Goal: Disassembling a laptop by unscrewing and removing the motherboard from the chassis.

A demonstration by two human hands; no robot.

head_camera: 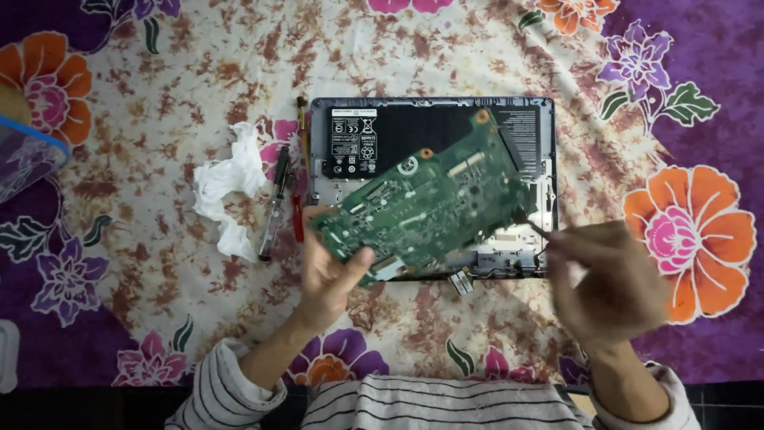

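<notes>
My left hand (334, 275) grips the lower left edge of a green circuit board (426, 203) and holds it tilted above an opened laptop base (549, 171). Inside that base a black battery (374, 139) fills the far half. My right hand (613, 279) is blurred at the board's right side and pinches a thin dark tool (539, 229) whose tip meets the board's right edge. Part of the base's inside is hidden under the board.
A crumpled white tissue (227, 187) lies left of the laptop. Beside it rest a black pen-like tool (274, 203) and a red-handled screwdriver (298, 215). A flowered cloth (159, 119) covers the surface. A clear container (24, 159) sits at the left edge.
</notes>
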